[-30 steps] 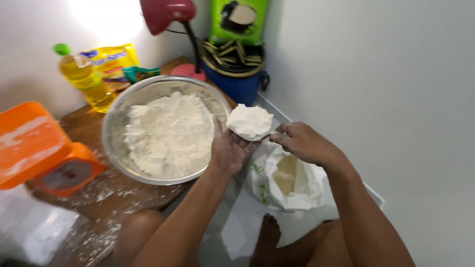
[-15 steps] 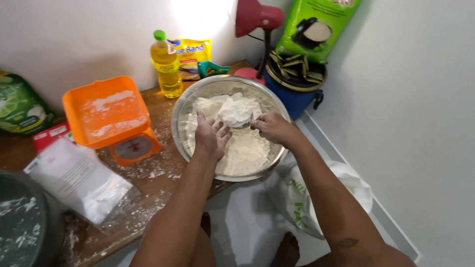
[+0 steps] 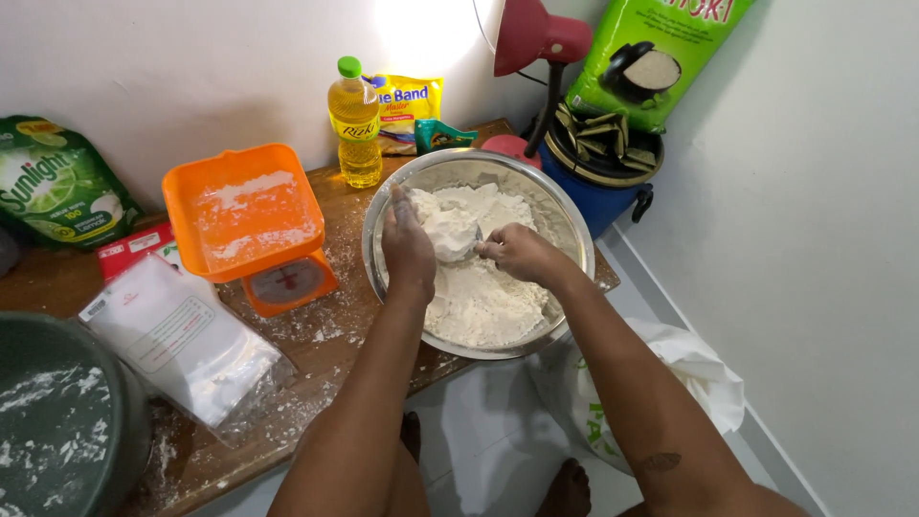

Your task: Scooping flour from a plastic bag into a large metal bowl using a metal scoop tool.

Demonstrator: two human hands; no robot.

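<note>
Resting in a steel bowl of flour, left hand lies open, right hand grips a spoon.

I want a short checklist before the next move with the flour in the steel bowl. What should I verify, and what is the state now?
1. Steel bowl fully on the wooden table: not ok, its near rim hangs over the table edge.
2. Left hand inside the bowl: ok, it rests on the flour.
3. Right hand grips a scoop: cannot tell, only a bit of metal shows by the fingers.
4. Oil bottle capped and upright: ok.
5. Orange kitchen scale apart from the bowl: ok, a gap shows.
6. Table surface clean: not ok, spilled flour beside the plastic bag.
</note>
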